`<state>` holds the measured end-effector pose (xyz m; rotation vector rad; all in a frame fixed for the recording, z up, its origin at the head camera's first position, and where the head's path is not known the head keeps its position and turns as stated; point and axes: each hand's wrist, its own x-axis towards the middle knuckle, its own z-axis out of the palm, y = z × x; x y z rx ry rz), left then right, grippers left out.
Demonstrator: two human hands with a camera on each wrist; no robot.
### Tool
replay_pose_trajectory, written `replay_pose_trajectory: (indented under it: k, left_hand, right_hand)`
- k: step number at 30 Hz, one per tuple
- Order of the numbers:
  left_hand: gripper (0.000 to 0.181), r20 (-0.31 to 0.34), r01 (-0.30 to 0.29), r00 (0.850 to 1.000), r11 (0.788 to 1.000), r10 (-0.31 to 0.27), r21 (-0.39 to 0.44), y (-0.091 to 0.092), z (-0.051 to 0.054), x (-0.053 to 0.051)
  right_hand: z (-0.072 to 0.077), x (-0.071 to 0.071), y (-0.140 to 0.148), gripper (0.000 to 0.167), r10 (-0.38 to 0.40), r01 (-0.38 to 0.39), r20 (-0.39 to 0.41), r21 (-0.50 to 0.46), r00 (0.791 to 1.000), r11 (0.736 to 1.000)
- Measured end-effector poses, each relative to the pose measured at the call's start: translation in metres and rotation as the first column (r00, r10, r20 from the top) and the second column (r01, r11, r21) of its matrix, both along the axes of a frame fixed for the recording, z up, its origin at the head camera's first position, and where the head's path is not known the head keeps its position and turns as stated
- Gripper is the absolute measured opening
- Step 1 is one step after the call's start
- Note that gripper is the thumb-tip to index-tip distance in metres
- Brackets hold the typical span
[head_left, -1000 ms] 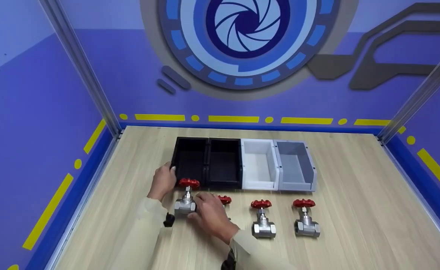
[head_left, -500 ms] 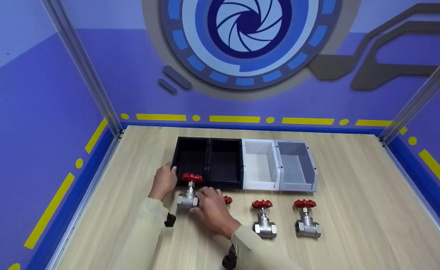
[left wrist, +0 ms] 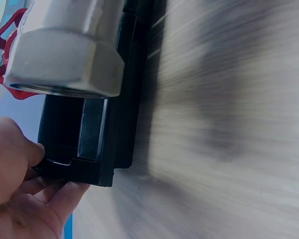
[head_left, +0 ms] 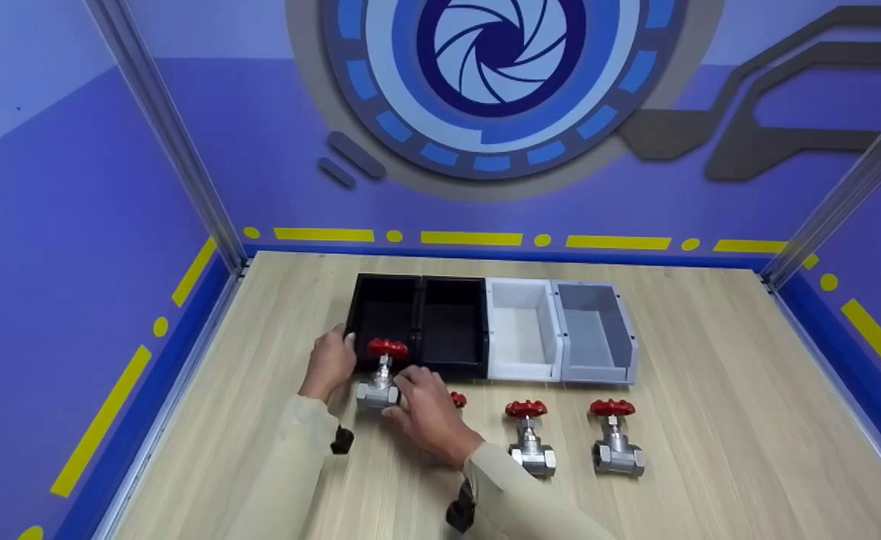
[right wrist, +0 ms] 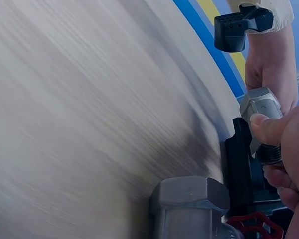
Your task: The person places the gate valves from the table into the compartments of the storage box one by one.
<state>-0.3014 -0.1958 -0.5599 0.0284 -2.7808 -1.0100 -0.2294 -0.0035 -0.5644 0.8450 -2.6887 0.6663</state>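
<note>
Left hand (head_left: 330, 364): grasping the side wall of the left black bin (head_left: 384, 304), thumb over the rim, other fingers outside; the left wrist view shows the same grip. Right hand (head_left: 431, 412): fingers and thumb pinching the right end of a steel valve (head_left: 379, 395), clear in the right wrist view.

Valve is upright, red handwheel (head_left: 388, 348) on top, just in front of the left black bin; from the head camera the wheel overlaps the bin's front edge. Looks lifted off the desk (head_left: 725, 375), but the angle is poor, can't swear to it.

Bins form one row, side by side, toward the desk's far edge: left black bin, second black bin (head_left: 451, 315), white bin (head_left: 521, 330), gray bin (head_left: 596, 330) at the right end. Row sits nearer the desk's far left corner than its far right one.

Other valves stand on the desk on the near side of the bins: one mostly hidden behind the right hand, only a bit of its red wheel (head_left: 458, 400) showing in the head view; a third valve (head_left: 532, 455) in front of the white bin; a fourth valve (head_left: 618, 455) in front of the gray one, closest to the desk's right edge.
</note>
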Motion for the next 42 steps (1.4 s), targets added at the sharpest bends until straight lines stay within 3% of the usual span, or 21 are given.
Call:
replay_pose_trajectory:
  k: [11,22,42]
  left_hand:
    - [0.034,-0.001,-0.026,1.000,1.000,0.026,0.012,0.000,-0.003,-0.002]
    - [0.032,-0.013,-0.023,1.000,1.000,0.024,0.014,0.001,-0.005,-0.003]
    - [0.027,-0.029,-0.029,0.999,1.000,0.029,0.000,0.003,-0.005,-0.002]
  right_hand:
    - [0.001,-0.008,0.002,0.045,-0.003,0.003,0.028,-0.012,1.000,1.000]
    - [0.005,-0.014,0.002,0.045,-0.003,0.001,0.041,0.046,0.999,0.999]
    - [0.016,-0.027,-0.004,0.043,-0.021,0.022,-0.023,0.072,1.000,0.997]
